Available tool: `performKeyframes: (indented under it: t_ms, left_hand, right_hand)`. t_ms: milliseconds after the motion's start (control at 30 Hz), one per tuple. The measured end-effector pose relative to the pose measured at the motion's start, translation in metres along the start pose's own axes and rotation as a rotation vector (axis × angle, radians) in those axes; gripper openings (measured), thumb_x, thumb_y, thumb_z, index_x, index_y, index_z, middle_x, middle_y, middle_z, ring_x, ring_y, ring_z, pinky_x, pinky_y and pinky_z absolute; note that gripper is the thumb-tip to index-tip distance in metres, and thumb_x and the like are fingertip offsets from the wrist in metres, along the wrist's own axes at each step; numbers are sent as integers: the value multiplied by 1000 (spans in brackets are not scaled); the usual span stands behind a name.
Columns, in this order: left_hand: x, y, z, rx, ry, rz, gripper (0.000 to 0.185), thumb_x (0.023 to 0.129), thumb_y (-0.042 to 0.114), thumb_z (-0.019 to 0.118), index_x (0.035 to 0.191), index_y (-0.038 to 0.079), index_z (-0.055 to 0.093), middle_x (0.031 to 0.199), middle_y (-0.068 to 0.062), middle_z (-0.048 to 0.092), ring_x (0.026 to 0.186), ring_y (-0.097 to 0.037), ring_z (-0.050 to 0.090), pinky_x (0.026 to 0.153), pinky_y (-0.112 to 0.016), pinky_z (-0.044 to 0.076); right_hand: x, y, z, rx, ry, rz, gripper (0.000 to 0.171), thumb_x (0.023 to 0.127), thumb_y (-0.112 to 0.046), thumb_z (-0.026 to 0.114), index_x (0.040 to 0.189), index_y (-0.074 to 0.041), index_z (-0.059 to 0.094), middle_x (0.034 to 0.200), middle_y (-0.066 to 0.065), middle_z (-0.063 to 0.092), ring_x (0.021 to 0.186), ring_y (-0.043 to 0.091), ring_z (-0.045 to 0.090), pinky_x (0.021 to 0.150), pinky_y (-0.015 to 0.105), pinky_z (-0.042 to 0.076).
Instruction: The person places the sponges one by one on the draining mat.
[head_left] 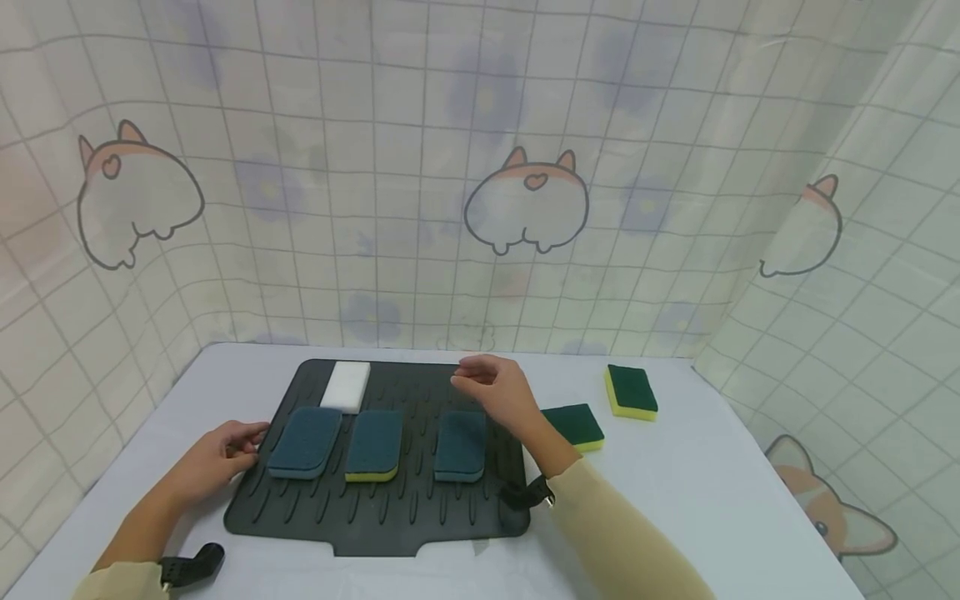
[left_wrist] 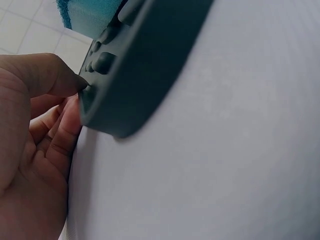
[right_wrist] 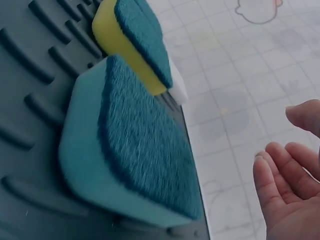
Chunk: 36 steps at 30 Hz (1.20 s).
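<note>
- The dark mat [head_left: 375, 533], covered in raised ridges, lies on the white surface [head_left: 660, 500].
- The left hand [head_left: 221, 454] is at the mat's left edge, pinching it, with the thumb over the rim and fingers against its side.
- The right hand [head_left: 495, 392] is over the mat's far right corner, its loosely bent fingers apart from the thumb and holding nothing; the two hands are well apart.
- The white block [head_left: 346, 387] lies on the mat, toward its far left corner.
- Three sponges lie in a row across the mat: the left blue sponge [head_left: 305, 440], near its left edge; the yellow-based sponge [head_left: 375, 443], left of its middle; and the right blue sponge [head_left: 461, 444], toward its right edge.
- A green-topped sponge [head_left: 576, 425] with a yellow base lies just right of the mat, partly behind the right forearm.
- A second green-topped sponge [head_left: 631, 390], also yellow below, lies farther right of the mat and farther back.
- Behind the mat hangs a backdrop [head_left: 420, 292] with grid lines and cartoon animals; a small print low on it is too faint to read.
</note>
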<state>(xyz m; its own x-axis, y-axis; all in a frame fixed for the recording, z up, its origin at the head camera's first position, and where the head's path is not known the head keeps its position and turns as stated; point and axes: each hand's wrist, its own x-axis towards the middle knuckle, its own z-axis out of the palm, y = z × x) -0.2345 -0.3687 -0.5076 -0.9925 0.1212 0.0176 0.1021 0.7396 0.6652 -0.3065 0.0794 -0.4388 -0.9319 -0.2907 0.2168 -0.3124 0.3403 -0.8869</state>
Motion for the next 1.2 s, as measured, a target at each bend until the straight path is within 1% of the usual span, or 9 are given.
performKeyframes:
  t_ms: [200, 300, 467, 533, 633, 767, 867, 1000, 1200]
  left_hand:
    - [1, 2, 0, 19, 8, 6, 51, 91, 1, 64, 141, -11, 53, 122, -22, 63, 97, -18, 54, 73, -23, 50]
    - [0, 2, -1, 19, 8, 4, 52, 91, 0, 63, 141, -11, 53, 124, -24, 62, 97, -19, 54, 73, -23, 50]
    - [0, 2, 0, 17, 10, 7, 52, 91, 1, 63, 141, -10, 53, 124, -24, 63, 96, -16, 54, 74, -23, 50]
    - [0, 2, 0, 16, 8, 7, 52, 91, 1, 64, 141, -10, 53, 124, -24, 63, 96, -16, 54, 74, -23, 50]
    - [1, 1, 1, 22, 8, 5, 51, 92, 1, 63, 141, -10, 53, 124, -23, 63, 97, -18, 54, 74, -23, 50]
    - [2, 0, 0, 25, 10, 13, 51, 91, 1, 63, 140, -10, 53, 123, -23, 63, 97, -17, 55, 74, -23, 50]
    - [1, -1, 1, 18, 14, 24, 51, 91, 1, 63, 140, -10, 54, 122, -22, 63, 94, -14, 55, 74, -22, 50]
    - [1, -2, 1, 11, 15, 26, 51, 91, 0, 64, 140, -10, 55, 121, -21, 63, 92, -14, 55, 74, -23, 50]
    - [0, -1, 1, 19, 16, 28, 50, 92, 1, 64, 140, -9, 55, 122, -21, 64, 93, -12, 54, 74, -22, 50]
  right_hand:
    - [-10, 11, -14, 16, 61, 12, 36, 93, -31, 75, 126, -17, 71, 118, 1, 75, 113, 20, 69, 98, 42, 55]
    - [-15, 17, -20, 40, 89, 12, 36, 93, -30, 75, 125, -15, 72, 118, 3, 75, 112, 20, 70, 98, 41, 55]
    - [-25, 26, -35, 56, 105, 31, 38, 95, -25, 74, 129, -8, 69, 123, 11, 74, 115, 24, 69, 94, 29, 56]
    - [-29, 27, -41, 48, 109, 50, 38, 96, -22, 72, 130, -5, 68, 124, 13, 73, 116, 26, 68, 93, 25, 56]
    - [-40, 16, -49, 24, 126, 69, 36, 96, -18, 71, 128, -2, 68, 123, 15, 73, 115, 28, 69, 92, 26, 56]
    - [-48, 26, -58, 13, 166, 79, 35, 95, -20, 73, 126, -4, 69, 122, 14, 74, 114, 26, 70, 95, 29, 56]
    - [-48, 48, -63, 18, 189, 86, 36, 94, -26, 75, 125, -10, 71, 123, 10, 74, 114, 22, 70, 96, 27, 55]
    - [-57, 57, -70, -2, 206, 78, 36, 92, -33, 76, 123, -14, 71, 123, 7, 74, 113, 19, 70, 96, 24, 55]
    - [-71, 67, -82, -13, 232, 89, 41, 92, -34, 77, 126, -12, 70, 125, 9, 73, 114, 16, 70, 93, 16, 52]
